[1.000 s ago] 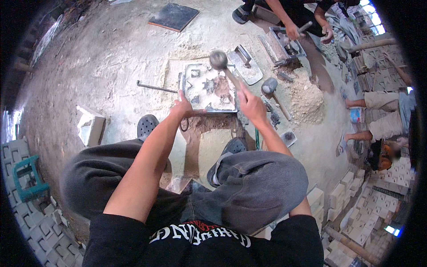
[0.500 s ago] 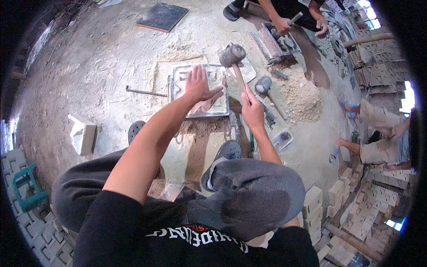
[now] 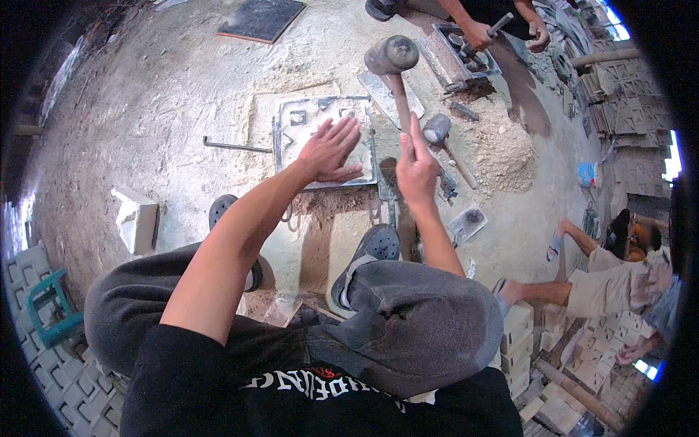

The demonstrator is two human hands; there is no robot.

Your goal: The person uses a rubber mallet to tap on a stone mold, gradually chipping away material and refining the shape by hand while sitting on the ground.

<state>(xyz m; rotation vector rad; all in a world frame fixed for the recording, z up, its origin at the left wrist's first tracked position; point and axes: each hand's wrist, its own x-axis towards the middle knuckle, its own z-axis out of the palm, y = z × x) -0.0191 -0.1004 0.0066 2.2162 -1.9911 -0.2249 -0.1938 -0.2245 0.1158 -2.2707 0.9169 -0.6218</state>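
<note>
A square metal mould frame (image 3: pixel 277 135) packed with pale powder sits on the floor ahead of me, with dark shapes showing in its surface. Over its right half my left hand (image 3: pixel 331 151) is spread flat, fingers stretched; whether it presses on the powder I cannot tell. My right hand (image 3: pixel 417 171) grips the wooden handle of a rubber mallet (image 3: pixel 392 55), whose dark head is held up to the right of the frame. A second mallet (image 3: pixel 437 129) lies on the floor right of that hand.
A bent metal rod (image 3: pixel 237 146) lies left of the frame, and a white block (image 3: pixel 138 222) stands nearer. Right are a powder heap (image 3: pixel 502 149) and a flat plate (image 3: pixel 389 96). A co-worker's hand (image 3: pixel 477 35) holds a tool at a box mould. Another person (image 3: pixel 597 280) walks at right.
The mallet head has risen toward the far side. My left hand has shifted slightly right and nearer over the mould. The walking person at right has come nearer.
</note>
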